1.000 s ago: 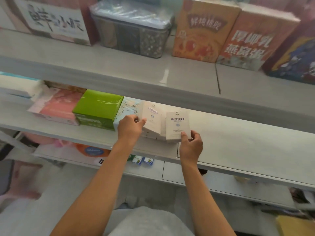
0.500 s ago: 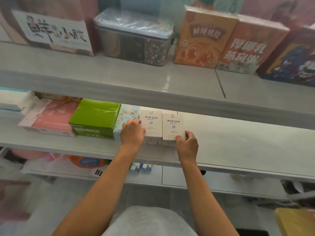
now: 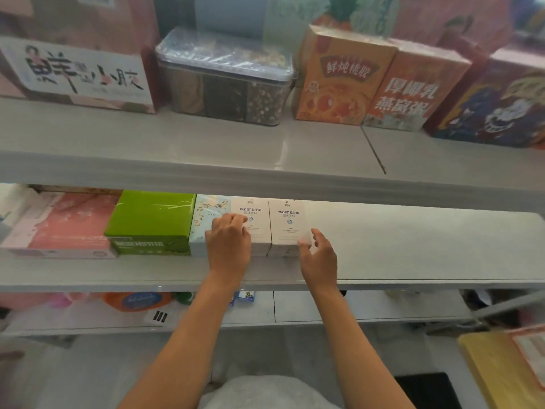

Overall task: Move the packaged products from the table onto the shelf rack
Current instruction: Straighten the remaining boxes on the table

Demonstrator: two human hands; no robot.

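White boxes [image 3: 269, 228] lie mid-frame on the shelf [image 3: 413, 249], left hand [image 3: 228, 246] pressing one, right hand [image 3: 320, 256] open beside; a careless withdrawal could knock them askew.

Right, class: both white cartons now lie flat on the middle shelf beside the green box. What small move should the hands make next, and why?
Probably draw both hands back off the shelf. The two white cartons lie flat and side by side, in line with the pale patterned box and the green box. The right hand is open beside its carton, and the left hand only rests on the other.
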